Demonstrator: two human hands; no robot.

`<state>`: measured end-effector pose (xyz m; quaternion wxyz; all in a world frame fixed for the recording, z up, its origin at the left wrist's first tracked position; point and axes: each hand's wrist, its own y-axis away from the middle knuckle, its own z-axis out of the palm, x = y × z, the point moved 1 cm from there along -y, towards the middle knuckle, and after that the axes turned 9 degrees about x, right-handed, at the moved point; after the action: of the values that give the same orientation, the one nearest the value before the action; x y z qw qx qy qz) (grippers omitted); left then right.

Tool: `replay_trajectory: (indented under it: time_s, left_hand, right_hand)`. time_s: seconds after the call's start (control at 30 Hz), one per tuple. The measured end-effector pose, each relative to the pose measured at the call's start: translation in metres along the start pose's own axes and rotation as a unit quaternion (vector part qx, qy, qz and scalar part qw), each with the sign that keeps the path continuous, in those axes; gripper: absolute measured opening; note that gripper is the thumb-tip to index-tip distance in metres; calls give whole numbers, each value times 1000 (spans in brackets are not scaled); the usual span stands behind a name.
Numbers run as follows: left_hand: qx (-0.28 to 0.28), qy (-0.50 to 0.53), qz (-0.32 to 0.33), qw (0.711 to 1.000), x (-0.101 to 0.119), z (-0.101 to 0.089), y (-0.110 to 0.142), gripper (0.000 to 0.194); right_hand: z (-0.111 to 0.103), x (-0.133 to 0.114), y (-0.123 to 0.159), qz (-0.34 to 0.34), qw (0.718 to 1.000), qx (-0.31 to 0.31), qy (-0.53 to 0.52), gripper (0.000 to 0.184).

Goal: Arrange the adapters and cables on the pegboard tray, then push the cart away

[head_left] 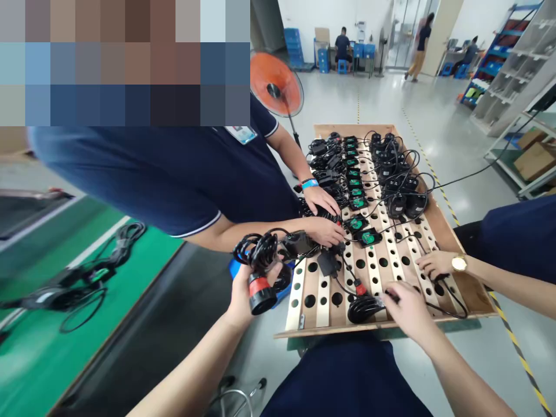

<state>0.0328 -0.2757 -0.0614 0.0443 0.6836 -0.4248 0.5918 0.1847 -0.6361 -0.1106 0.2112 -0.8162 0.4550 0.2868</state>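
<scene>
Two hands at the perforated wooden board (434,223), left hand (243,289) at 9 o'clock clenched round a coiled cable bundle (260,255), right hand (406,307) at 6 o'clock, fingers curled on a black puck-shaped unit (362,308)

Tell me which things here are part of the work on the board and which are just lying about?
In hand:
- left hand gripping a coiled black cable bundle with red-collared plug
- right hand on a round black unit
- perforated wooden board
- green-labelled black modules

Lying about:
- loose black cables on the green conveyor belt
- orange pedestal fan
- cardboard boxes on a shelf
</scene>
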Motion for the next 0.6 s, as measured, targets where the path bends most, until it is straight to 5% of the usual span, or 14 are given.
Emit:
replay_trajectory:
  time_s: [0.1,0.2,0.3,0.43,0.6]
  left_hand:
    - [54,47,-13,997,11,1,-15,52]
    - [82,71,36,994,19,3,-24,50]
    - [62,72,75,993,26,6,-28,43]
    - [48,76,84,992,29,9,-34,41]
    - [57,86,74,992,26,7,-45,38]
  right_hand:
    - [47,-36,-36,-61,980,-158,106,33]
    - [90,-60,-56,-31,966,-224,124,31]
    - [131,-72,-62,11,966,-250,66,63]
    - [158,-75,-71,133,976,-174,6,46]
    - [131,-67,-91,161,983,-23,-81,42]
